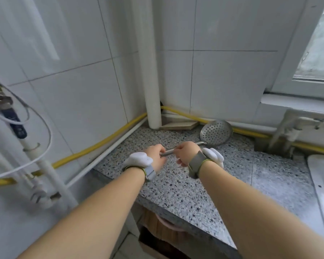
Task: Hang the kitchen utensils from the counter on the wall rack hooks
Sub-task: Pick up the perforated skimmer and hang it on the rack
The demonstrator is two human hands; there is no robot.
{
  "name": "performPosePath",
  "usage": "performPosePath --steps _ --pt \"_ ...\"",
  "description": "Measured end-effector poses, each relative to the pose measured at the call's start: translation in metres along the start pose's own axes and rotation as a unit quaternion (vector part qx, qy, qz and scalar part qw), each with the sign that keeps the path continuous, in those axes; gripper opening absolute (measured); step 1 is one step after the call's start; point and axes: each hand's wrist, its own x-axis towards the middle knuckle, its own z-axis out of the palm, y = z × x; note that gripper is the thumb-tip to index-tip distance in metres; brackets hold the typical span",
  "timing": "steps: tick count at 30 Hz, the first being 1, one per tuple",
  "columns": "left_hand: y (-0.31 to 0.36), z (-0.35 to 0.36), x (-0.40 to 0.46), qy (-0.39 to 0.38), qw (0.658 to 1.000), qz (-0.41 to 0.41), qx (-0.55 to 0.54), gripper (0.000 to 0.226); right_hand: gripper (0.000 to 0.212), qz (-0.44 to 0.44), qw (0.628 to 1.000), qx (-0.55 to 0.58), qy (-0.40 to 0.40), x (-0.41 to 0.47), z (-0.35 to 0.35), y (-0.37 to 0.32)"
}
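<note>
While the skimmer (216, 134) lies on the speckled surface (223, 176), its handle (168, 151) is pinched at the near end by the left hand (154, 156), and is closed on a little further along by the right hand (187, 153). Both grips are pressed together on the handle, though the fingertips are turned away, so the exact hold is hidden. Beyond the right grip, the perforated bowl is seen leaning near the yellow pipe (181, 114) at the foot of the wall, and whether the handle is already lifted clear of the surface cannot be told. No rack and no hooks are shown anywhere above or beside the grips; only bare tiles (223, 71), a white pipe (150, 71) and a window (318, 53) off to the right are visible. The task is therefore judged to be at an early stage: one utensil is taken hold of, nothing is shown hung, and the lifting, carrying and hooking are all left. No other utensils are seen near the grips
</note>
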Motion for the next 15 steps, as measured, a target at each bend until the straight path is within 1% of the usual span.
performPosePath --steps 2,3,5,7,9,11,13,15 --pt "-0.005 0.003 0.022 -0.022 0.999 -0.007 0.028 0.026 0.034 0.000 0.999 -0.050 -0.004 0.023 -0.002 0.001" --pt "-0.007 0.006 0.036 -0.035 0.998 -0.012 0.042 0.027 0.034 0.007 0.995 -0.093 -0.027 0.039 -0.003 0.002" --pt "-0.011 0.017 0.071 -0.065 0.995 -0.020 0.072 0.029 0.036 0.023 0.981 -0.182 -0.070 0.075 -0.004 0.001" --pt "-0.013 0.026 0.096 -0.092 0.990 -0.030 0.104 0.031 0.034 0.025 0.965 -0.239 -0.103 0.098 -0.002 0.000" --pt "-0.018 0.040 0.119 -0.105 0.985 -0.036 0.134 0.031 0.035 0.009 0.950 -0.291 -0.116 0.112 0.002 0.001" --pt "-0.024 0.053 0.137 -0.124 0.981 -0.037 0.147 0.030 0.040 -0.011 0.937 -0.326 -0.129 0.130 0.009 0.006" --pt "-0.032 0.068 0.159 -0.151 0.979 -0.037 0.134 0.032 0.045 -0.016 0.927 -0.350 -0.134 0.149 0.013 0.012" --pt "-0.038 0.076 0.164 -0.145 0.983 -0.025 0.112 0.033 0.048 -0.012 0.920 -0.366 -0.138 0.159 0.017 0.018"
